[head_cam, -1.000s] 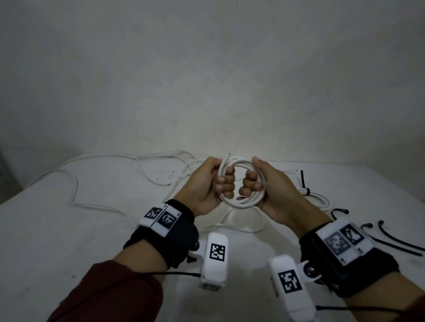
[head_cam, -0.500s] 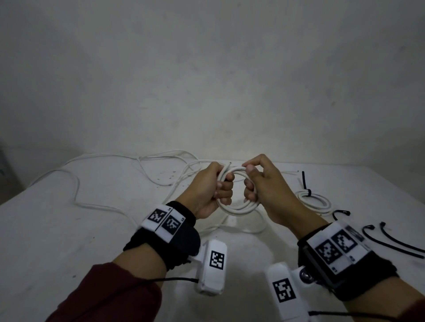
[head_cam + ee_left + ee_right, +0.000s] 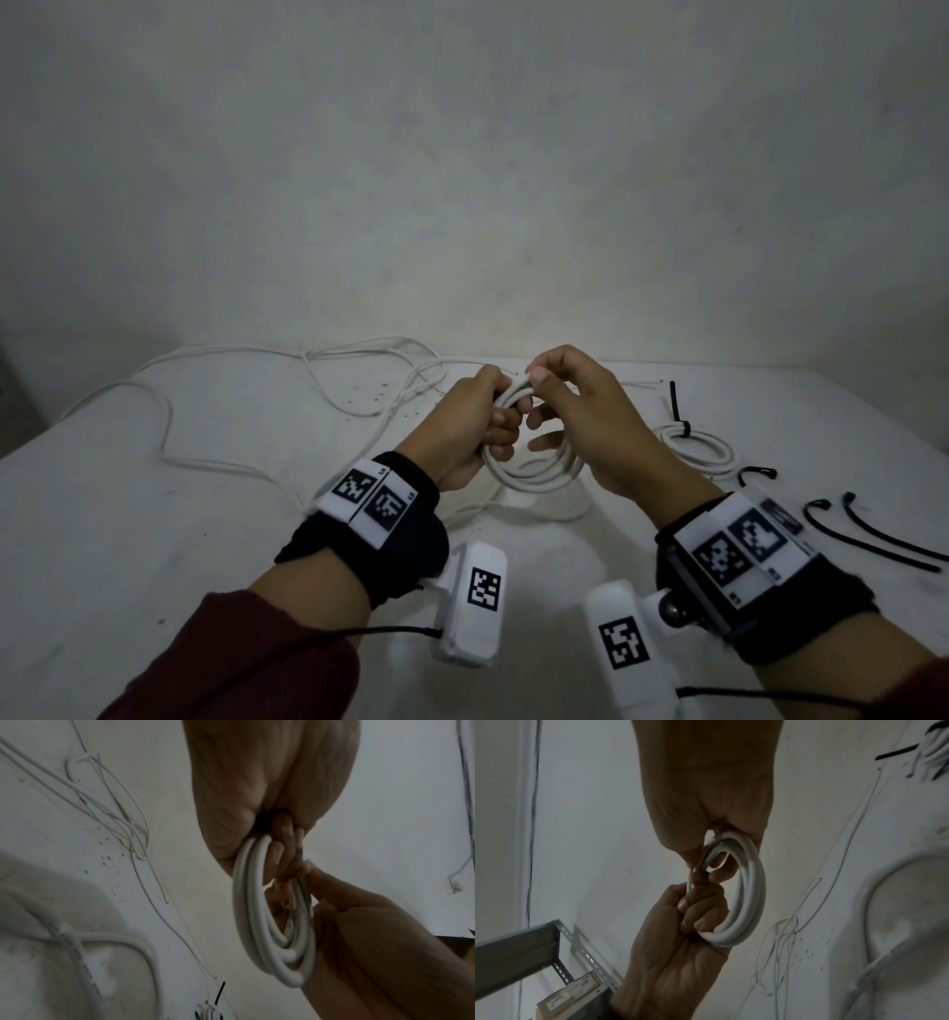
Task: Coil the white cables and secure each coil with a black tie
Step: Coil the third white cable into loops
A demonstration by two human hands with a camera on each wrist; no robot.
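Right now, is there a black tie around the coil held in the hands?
No: in the head view the coil gripped by the left hand and right hand shows only bare white cable.

Held coil [image 3: 534,465] above table [image 3: 154,514] centre; tied coil [image 3: 698,447] right; loose ties [image 3: 873,534] farther right; loose cables [image 3: 257,411] left.

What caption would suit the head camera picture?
Both hands, left and right, hold a white coil above the table; a tied coil lies right.
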